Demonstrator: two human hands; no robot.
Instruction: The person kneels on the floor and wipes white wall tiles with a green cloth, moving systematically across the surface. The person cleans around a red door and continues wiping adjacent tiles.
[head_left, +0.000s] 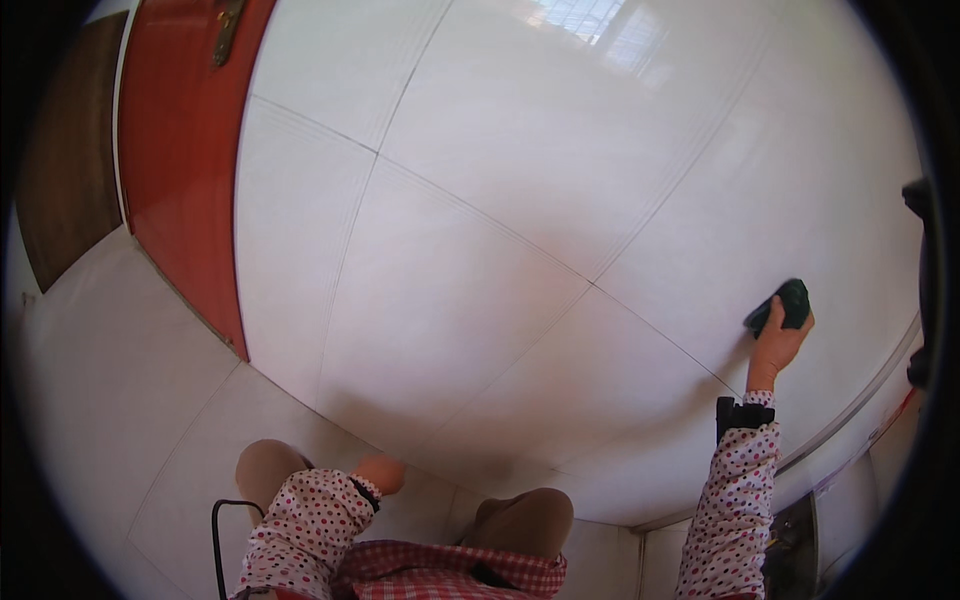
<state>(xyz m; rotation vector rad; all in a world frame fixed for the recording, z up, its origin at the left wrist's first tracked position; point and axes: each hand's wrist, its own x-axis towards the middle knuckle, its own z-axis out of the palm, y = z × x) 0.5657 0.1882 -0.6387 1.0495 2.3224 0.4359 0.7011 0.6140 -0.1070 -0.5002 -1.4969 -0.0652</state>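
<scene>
A crumpled dark green cloth (792, 303) is gripped in my right hand (781, 345), its thumb laid across the near side. Hand and cloth are up against the white tiled wall (480, 322), toward the right of the view. My right arm is stretched out in a dotted sleeve, with a black band at the wrist. Between my bent knees is my left hand (381, 474), low near the line where wall and floor meet. Its fingers are blurred and turned away, so their pose is unclear. No object shows in it.
A red door (191, 165) with a brass handle plate (226, 34) stands at the left, beside a brown panel (75, 150). Pale floor tiles (180, 435) lie below. Black objects (919, 285) jut in at the right rim. A black cable (216, 540) loops near my left arm.
</scene>
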